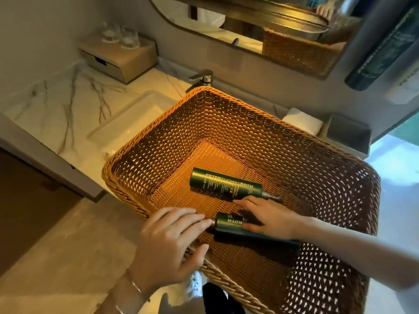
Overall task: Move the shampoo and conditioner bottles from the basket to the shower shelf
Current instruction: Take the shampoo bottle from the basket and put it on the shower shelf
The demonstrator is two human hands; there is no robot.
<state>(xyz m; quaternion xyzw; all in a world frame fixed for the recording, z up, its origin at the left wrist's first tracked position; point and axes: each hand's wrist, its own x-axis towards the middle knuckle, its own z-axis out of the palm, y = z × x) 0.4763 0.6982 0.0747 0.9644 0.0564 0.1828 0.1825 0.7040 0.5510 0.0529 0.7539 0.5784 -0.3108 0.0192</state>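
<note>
A large woven wicker basket [181, 137] sits tilted over the vanity edge. Two dark green pump bottles lie on its floor. The farther bottle [224, 184] shows gold lettering, and its pump points right. The nearer bottle [231, 230] lies with its pump pointing left. My left hand [167, 243] holds the basket's near rim, with the fingers over the edge near that pump and the thumb below. My right hand [272, 218] reaches in from the right and its fingers curl over the nearer bottle; one fingertip lies by the farther bottle.
Behind the basket are a white sink [131, 123] and a chrome faucet [203, 79] in a marble counter [56, 105]. A wooden drawer box [120, 60] carrying glasses stands at the back left. A folded white towel [302, 123] and a grey tray [347, 134] are at the right. A mirror [249, 19] hangs above.
</note>
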